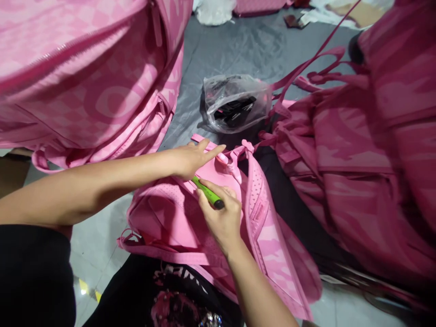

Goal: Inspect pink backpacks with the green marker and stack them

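A pink backpack [163,204] lies across my lap and the table's edge, its perforated shoulder strap [256,184] towards the right. My left hand [192,159] lies on the bag's upper edge, fingers stretched out and apart. Just below it, my right hand [221,209] is closed around a green pen-shaped tool [207,192] with a black end. The tool's far tip reaches under my left hand against the pink fabric, so I cannot see what it touches. A pink strap loop [235,165] stands beside my left fingertips.
A clear plastic bag [238,102] of small black pieces sits on the grey table covering [235,50]. A large pink checkered backpack [112,86] rises at left; darker pink camouflage backpacks [350,150] are piled at right. White plastic [214,10] lies at the back.
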`<state>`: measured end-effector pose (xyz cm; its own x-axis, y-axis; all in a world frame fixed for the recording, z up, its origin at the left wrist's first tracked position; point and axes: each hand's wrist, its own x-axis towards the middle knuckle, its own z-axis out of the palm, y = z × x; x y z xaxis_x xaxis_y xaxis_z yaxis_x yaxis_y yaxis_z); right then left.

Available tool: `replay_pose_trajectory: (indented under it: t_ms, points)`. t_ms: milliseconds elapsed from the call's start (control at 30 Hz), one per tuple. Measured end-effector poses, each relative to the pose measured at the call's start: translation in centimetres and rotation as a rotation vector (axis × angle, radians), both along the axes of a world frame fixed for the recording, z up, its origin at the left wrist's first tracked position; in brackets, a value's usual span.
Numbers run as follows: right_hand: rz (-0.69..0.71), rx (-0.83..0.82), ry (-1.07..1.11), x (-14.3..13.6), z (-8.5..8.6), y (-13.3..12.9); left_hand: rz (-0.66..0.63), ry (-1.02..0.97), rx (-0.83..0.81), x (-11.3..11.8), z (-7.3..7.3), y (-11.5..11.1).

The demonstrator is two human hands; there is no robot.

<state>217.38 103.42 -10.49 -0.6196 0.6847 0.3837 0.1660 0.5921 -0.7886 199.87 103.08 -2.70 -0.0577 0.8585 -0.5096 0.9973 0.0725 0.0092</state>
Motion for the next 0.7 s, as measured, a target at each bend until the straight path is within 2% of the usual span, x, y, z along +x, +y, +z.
replay_pose_trajectory:
  t_ms: [133,267,367,567,700]
  points:
    - [-0.030,0.064,-0.003,-0.24,-0.03,-0.12,0.003,-0.023,-0.008,-0.09,0.00,0.03]
    - [0.006,0.027,-0.017,-0.34,0.01,0.00,0.008,-0.053,-0.007,-0.20,-0.05,0.06]
    - [-0.028,0.086,-0.024,-0.17,0.03,0.07,0.017,-0.061,0.005,-0.23,-0.14,0.06]
    - [-0.035,0.075,-0.047,0.12,0.15,0.17,0.011,-0.068,0.041,-0.16,-0.12,-0.11]
    - [-0.008,-0.009,-0.054,-0.26,0.02,0.21,0.010,-0.075,0.060,-0.22,-0.29,-0.33]
